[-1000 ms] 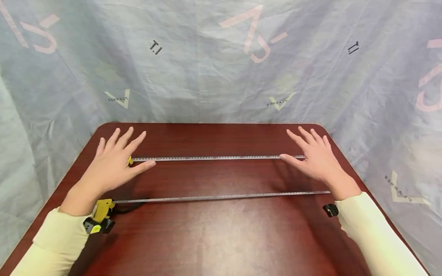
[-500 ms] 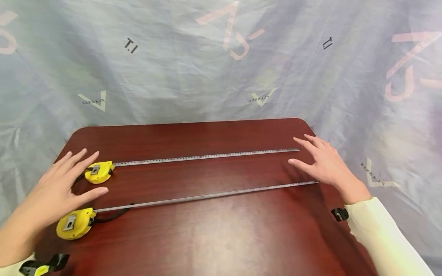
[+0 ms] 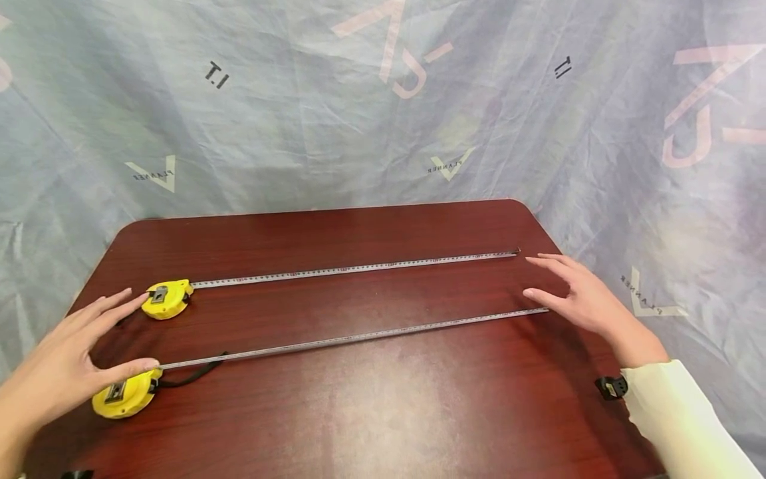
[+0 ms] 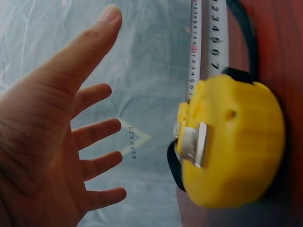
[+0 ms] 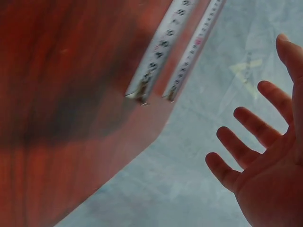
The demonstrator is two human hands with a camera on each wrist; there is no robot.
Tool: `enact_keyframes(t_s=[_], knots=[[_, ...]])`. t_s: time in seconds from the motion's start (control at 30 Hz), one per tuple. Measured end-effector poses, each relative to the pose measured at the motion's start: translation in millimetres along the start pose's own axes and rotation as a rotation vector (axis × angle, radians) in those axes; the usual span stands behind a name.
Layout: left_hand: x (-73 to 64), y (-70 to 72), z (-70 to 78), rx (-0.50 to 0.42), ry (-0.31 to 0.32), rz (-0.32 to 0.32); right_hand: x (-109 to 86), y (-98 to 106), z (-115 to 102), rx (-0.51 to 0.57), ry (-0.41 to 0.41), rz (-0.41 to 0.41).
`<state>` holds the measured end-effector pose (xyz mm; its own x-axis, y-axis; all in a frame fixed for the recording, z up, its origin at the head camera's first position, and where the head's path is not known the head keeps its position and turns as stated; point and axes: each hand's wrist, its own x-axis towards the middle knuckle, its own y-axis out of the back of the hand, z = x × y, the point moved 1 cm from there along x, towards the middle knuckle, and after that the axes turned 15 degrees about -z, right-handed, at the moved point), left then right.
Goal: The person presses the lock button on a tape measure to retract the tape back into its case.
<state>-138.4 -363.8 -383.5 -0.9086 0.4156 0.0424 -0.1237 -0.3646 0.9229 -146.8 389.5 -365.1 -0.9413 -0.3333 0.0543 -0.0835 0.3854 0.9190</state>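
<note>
The near tape measure (image 3: pixel 131 402) was laid at the left side of the bench (image 3: pixel 383 426), with its blade (image 3: pixel 371 336) drawn out in a long line toward the right. Its black strap (image 3: pixel 196 374) was left lying beside the blade. Beyond it, the far tape measure (image 3: pixel 175 303) was set the same way, its own blade (image 3: pixel 365 267) stretched roughly alongside the first.

By the left hand (image 3: pixel 64 372) nothing was held: its fingers were spread wide and its thumb was seen over the near case in the head view, though in the left wrist view the thumb was shown clear of it. The right hand (image 3: pixel 588 301) was held near the free ends of the blades, its fingers spread and slightly bent, with nothing gripped.

As judged from this layout, the pulling-out of both blades had been done, and neither had been wound back into its case. Whether more was left to be done could not be told.

Behind the bench, a pale printed sheet (image 3: pixel 335 126) was hung.
</note>
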Motion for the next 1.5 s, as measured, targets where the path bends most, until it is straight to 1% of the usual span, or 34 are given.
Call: enact_keyframes(t_s=[0.13, 0.2, 0.3, 0.47, 0.6, 0.7, 0.83, 0.9, 1.0, 1.13, 1.4, 1.5], knots=[[-7.3, -8.0, -7.3, -0.063, -0.038, 0.021, -7.9, -4, 11, -0.015, -0.014, 0.005], [-9.7, -12.4, -10.7, -0.07, -0.055, 0.025, -12.1, -7, 16, -0.014, -0.017, -0.005], [-12.5, -18.4, -15.4, -0.069, -0.056, 0.006, -18.3, -10, 24, -0.014, -0.026, -0.027], [-15.2, -25.1, -22.4, -0.079, -0.009, -0.034, -26.5, -15, 36, 0.03, -0.069, -0.053], [-17.9, -30.7, -25.1, -0.1, 0.039, -0.09, -29.8, -21, 43, 0.076, -0.076, -0.066], [-18.0, -32.8, -23.4, -0.101, 0.076, -0.138, -32.3, -25, 46, 0.095, -0.077, -0.089], [-17.0, -31.9, -19.3, -0.073, 0.124, -0.194, -34.9, -30, 49, 0.104, -0.07, -0.115], [-17.0, -31.5, -17.6, -0.063, 0.137, -0.21, -34.7, -32, 49, 0.11, -0.059, -0.116], [-17.5, -31.3, -15.2, -0.055, 0.144, -0.22, -32.7, -34, 49, 0.122, -0.036, -0.112], [-19.5, -33.1, -14.8, -0.04, 0.141, -0.216, -29.7, -36, 49, 0.141, -0.01, -0.1], [-29.9, -35.6, -16.8, -0.055, 0.114, -0.186, -26.1, -39, 47, 0.136, 0.035, -0.059], [-32.6, -36.0, -16.3, -0.047, 0.11, -0.2, -25.6, -40, 48, 0.125, 0.047, -0.039]])
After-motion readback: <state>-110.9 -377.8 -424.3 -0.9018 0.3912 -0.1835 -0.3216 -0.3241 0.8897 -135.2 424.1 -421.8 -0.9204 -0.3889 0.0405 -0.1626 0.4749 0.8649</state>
